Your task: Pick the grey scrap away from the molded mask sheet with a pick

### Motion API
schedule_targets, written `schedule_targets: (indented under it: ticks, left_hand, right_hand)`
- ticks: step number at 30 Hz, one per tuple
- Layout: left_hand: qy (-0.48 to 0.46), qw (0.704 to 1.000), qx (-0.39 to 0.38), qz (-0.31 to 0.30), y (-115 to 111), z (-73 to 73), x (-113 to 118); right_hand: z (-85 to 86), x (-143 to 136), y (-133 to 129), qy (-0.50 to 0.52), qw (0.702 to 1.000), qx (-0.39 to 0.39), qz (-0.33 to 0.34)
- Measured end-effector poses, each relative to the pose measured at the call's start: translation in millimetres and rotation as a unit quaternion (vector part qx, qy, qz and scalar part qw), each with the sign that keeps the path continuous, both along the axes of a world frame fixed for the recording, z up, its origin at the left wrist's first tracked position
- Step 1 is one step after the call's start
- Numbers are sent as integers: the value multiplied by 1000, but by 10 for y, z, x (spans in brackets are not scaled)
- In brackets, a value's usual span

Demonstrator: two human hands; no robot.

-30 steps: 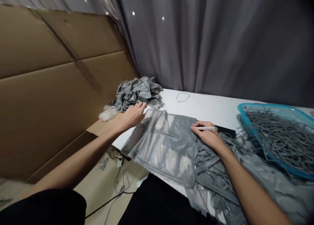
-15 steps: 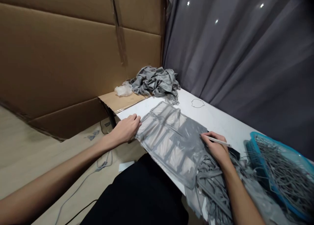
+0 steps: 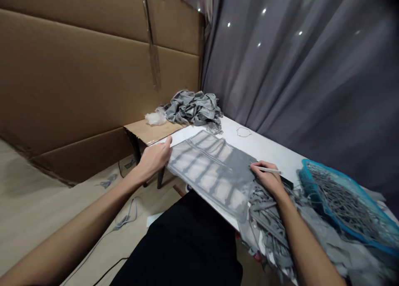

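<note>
A thin grey sheet of fabric (image 3: pixel 199 166) with several paler oblong panels lies over the front of the white table, its near edge hanging slightly over. My left hand (image 3: pixel 156 156) is closed on the sheet's left corner, thumb up, and the sheet looks fairly flat and stretched. In my right hand (image 3: pixel 268 177) is a slim white pen-shaped tool (image 3: pixel 270 169), held like a pencil, its tip end hidden by the fingers. That hand rests at the sheet's right edge, beside a heap of grey fabric strips (image 3: pixel 270 219).
A blue basket (image 3: pixel 352 182) full of thin grey strips stands at the right. Crumpled grey cloth (image 3: pixel 195 108) and clear plastic (image 3: pixel 156 117) lie at the back. A thin dark loop (image 3: pixel 244 132) is on the table. A cardboard wall (image 3: pixel 77 78) and grey curtain (image 3: pixel 280 78) enclose it.
The sheet has become flatter, with fewer wrinkles, while my left hand has drawn its corner slightly left. My right hand still grips the white tool near the same edge. The view has shifted a little.
</note>
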State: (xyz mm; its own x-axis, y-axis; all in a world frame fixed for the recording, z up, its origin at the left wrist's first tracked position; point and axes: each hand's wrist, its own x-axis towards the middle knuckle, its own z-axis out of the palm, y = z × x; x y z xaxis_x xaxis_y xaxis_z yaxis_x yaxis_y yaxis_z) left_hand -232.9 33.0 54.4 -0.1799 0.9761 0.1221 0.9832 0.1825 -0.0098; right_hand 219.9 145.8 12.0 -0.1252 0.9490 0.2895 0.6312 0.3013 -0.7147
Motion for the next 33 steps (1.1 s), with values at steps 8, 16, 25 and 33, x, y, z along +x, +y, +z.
schedule_targets:
  ticks: [8, 16, 25, 33]
  left_hand:
    - [-18, 996, 63, 62, -79, -38, 55]
    - [-153, 956, 239, -79, -233, -88, 604]
    - [-120, 940, 210, -239, -545, -716, 1525]
    - [-90, 948, 200, -230, -557, -796, 1523]
  right_hand:
    - [-119, 11, 103, 46, 997, 56, 13]
    - [-58, -11, 61, 20, 999, 42, -1]
    - [305, -27, -42, 54, 993, 104, 18]
    - [689, -848, -269, 4, 972, -32, 234]
